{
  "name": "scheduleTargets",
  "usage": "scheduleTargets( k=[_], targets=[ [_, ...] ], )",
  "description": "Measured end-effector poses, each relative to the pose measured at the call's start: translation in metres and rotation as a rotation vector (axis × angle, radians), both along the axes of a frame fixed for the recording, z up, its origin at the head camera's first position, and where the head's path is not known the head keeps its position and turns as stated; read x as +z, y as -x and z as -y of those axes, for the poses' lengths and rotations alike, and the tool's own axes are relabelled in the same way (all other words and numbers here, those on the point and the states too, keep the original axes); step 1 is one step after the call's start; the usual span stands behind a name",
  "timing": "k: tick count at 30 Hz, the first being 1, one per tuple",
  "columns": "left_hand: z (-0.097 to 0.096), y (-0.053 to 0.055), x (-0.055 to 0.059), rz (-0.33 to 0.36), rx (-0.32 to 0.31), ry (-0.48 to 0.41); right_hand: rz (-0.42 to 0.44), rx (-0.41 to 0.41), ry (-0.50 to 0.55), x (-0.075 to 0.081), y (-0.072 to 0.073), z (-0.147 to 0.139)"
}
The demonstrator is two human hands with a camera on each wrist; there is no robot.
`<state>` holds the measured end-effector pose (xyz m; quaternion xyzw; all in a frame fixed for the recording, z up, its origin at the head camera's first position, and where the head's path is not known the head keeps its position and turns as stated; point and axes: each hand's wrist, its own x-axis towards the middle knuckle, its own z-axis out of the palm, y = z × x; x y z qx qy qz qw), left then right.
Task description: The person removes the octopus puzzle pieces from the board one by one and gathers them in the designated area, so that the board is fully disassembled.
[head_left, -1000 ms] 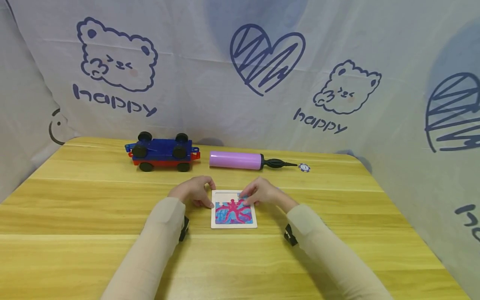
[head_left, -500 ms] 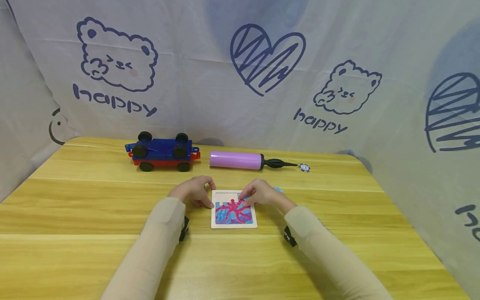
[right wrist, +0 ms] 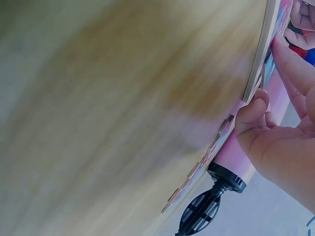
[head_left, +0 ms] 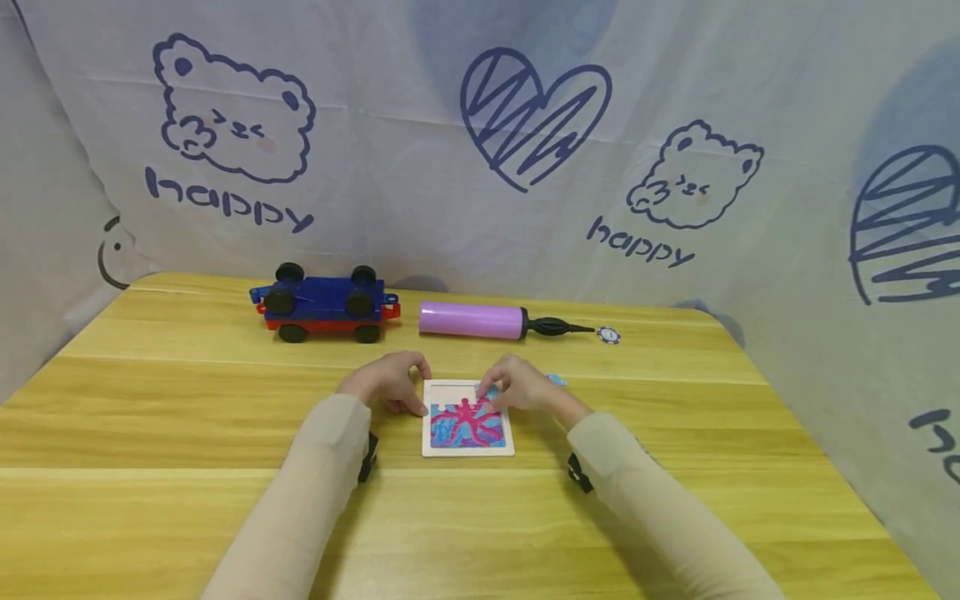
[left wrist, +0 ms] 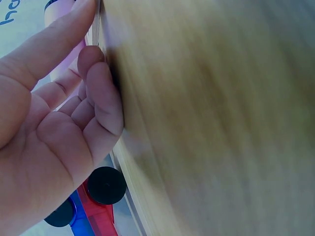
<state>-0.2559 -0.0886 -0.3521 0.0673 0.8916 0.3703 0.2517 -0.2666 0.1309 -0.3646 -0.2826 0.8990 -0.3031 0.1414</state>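
A jigsaw puzzle board (head_left: pixel 467 452) with a white frame and a pink octopus on blue lies on the table; pale backing shows at its upper left. My left hand (head_left: pixel 387 383) holds the frame at its left side, thumb on the edge and forefinger near the top corner. In the left wrist view, the other fingers of the left hand (left wrist: pixel 64 128) are loosely curled. My right hand (head_left: pixel 525 385) pinches a blue puzzle piece (head_left: pixel 491 389) at the board's upper right. Its fingers partly hide that piece. The right wrist view shows the right hand (right wrist: pixel 280 137) against the board's edge.
Loose puzzle pieces (right wrist: pixel 199 167) lie beside the right hand; a blue bit (head_left: pixel 557 379) shows behind the wrist. Farther back are an upturned blue toy wagon (head_left: pixel 322 297) over a red one, a purple hand pump (head_left: pixel 472 321) and a round token (head_left: pixel 608 336). A printed curtain hangs behind.
My right hand has shifted slightly at the board's upper right corner, and a loose blue piece behind its wrist has come into view. The left hand and the board have stayed put.
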Motion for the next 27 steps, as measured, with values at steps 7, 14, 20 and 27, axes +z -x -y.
scheduleTargets(
  k=[7,14,20,27],
  targets=[
    [0.0,0.0002,-0.0009,0.011,0.019,-0.009,-0.03,-0.005,-0.025,0.0005,-0.0009,0.0025],
    [-0.0002,0.0005,-0.0009,0.014,0.024,-0.006,-0.013,-0.032,-0.04,0.0004,-0.0013,0.0043],
    [0.0002,0.0011,-0.0015,0.011,0.017,-0.004,-0.024,-0.03,-0.028,-0.0009,-0.0005,0.0045],
    [0.0001,0.001,-0.0019,0.001,0.012,-0.008,-0.01,-0.049,0.004,0.0004,-0.002,0.004]
  ],
)
